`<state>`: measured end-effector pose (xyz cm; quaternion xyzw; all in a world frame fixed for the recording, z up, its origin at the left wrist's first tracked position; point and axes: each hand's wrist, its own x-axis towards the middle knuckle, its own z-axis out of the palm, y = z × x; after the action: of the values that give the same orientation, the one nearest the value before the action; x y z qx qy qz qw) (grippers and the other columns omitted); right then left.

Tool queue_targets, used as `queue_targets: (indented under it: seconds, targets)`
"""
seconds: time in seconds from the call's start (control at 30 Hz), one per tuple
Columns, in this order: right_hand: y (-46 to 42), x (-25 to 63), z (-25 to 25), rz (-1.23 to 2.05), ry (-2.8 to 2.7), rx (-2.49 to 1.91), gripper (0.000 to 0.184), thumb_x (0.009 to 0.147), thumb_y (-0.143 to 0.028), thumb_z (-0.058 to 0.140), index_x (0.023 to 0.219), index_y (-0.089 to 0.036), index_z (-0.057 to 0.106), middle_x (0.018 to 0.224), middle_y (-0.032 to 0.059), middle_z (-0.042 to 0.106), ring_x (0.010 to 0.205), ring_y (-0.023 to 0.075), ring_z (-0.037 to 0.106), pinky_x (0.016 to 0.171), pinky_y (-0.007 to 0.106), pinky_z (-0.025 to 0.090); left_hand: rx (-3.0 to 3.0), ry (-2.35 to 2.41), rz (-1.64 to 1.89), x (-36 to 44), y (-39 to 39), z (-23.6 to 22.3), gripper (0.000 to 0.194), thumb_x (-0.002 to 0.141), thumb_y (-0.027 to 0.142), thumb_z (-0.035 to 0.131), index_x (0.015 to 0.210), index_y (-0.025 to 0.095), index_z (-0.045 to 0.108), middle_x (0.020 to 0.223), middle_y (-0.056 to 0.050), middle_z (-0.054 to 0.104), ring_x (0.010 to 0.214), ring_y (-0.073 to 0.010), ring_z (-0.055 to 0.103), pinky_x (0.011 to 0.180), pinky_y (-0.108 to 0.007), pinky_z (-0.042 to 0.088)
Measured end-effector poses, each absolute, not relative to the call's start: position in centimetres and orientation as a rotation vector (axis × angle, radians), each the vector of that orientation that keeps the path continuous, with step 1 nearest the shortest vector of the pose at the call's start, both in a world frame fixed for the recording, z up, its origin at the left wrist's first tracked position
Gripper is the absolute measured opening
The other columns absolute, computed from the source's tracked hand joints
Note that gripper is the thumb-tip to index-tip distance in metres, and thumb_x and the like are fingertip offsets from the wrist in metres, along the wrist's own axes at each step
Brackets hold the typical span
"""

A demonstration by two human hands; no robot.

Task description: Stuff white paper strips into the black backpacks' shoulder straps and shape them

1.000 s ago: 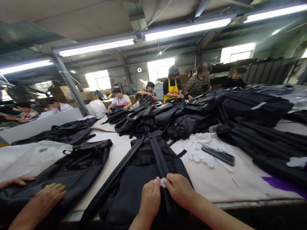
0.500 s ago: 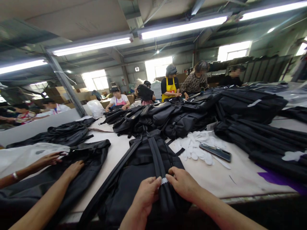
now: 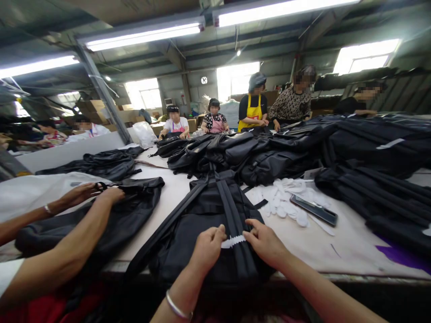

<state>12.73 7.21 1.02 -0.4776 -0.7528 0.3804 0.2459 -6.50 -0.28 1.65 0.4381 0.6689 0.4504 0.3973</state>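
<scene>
A black backpack [image 3: 182,231] lies in front of me on the table, its shoulder straps facing up. Across one padded strap [image 3: 226,197] runs a white strip [image 3: 233,242] with notched edges. My left hand [image 3: 207,246] is closed at the strip's left end, thumb uppermost. At the other end, thumb and fingers of my right hand [image 3: 266,244] are closed on the strip beside the strap's edge. The undersides of both hands' fingers are hidden. A bracelet [image 3: 177,307] circles my left wrist.
At left, a co-worker's hands [image 3: 112,195] handle another black bag [image 3: 134,215]. White strips [image 3: 283,202] and a phone [image 3: 314,210] lie to the right. Black backpacks [image 3: 235,150] are heaped behind, with several people across the table. The table's front edge [image 3: 336,276] runs below.
My hands have moved apart, showing more of the white strip between them. The co-worker's hands have shifted up and together on the bag. The whole view has shifted slightly.
</scene>
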Motion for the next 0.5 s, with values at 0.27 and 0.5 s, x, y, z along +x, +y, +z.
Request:
queue_targets:
  seconds: [0.27, 0.5]
  targets:
    - [2.8, 13.5, 1.6, 0.426, -2.436, -0.755, 0.036, 0.088, -0.034, 0.058, 0.123, -0.027, 0.062, 0.129, 0.0085, 0.062, 0.118, 0.0267, 0.057, 0.099, 0.041, 0.046, 1.37, 2.471, 0.941, -23.8, -5.3, 4.4, 0.047, 0.083, 0.047, 0.055, 0.111, 0.012, 0.067, 0.12, -0.018, 0.065, 0.116, -0.0328, 0.058, 0.104, -0.041, 0.04]
    - [2.3, 11.7, 0.8, -0.069, -2.595, -0.387, 0.037, 0.083, -0.048, 0.064, 0.115, -0.029, 0.066, 0.114, 0.0065, 0.072, 0.1, 0.0281, 0.067, 0.083, 0.04, 0.047, 1.185, 2.266, 0.671, -29.6, -7.6, 2.8, 0.039, 0.058, 0.044, 0.078, 0.085, 0.016, 0.072, 0.089, -0.009, 0.074, 0.09, -0.0297, 0.068, 0.082, -0.032, 0.05]
